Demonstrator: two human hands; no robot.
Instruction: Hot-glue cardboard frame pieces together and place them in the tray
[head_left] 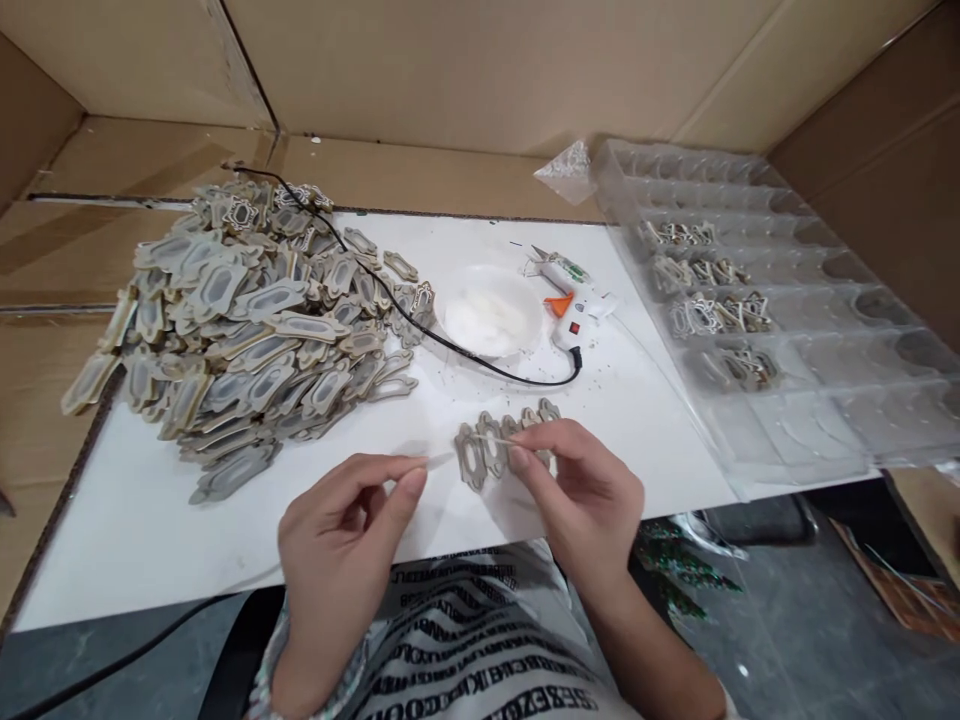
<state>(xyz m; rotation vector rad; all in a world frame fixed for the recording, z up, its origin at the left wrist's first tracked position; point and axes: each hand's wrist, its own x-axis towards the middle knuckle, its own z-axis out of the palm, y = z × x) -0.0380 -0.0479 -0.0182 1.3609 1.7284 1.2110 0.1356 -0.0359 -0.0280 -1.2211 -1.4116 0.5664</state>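
My left hand [352, 530] is closed in a pinch. A small pale, see-through sliver [441, 460] shows at its fingertips, too faint to name. My right hand [581, 490] pinches a thin pale stick [491, 440] that points left, toward the left hand. Beneath that stick, a row of several grey ornate frame-shaped pieces [471, 458] lies on the white board, partly hidden by my right fingers. A large heap of similar frame pieces [255, 320] is piled to the left.
Beyond my hands are a white dish [491, 310], a white glue gun [581, 318] with an orange part, and a black cable [450, 345] crossing the heap. A clear compartment tray [817, 345] holding ornate pieces stands right. Cardboard walls [480, 70] rise behind.
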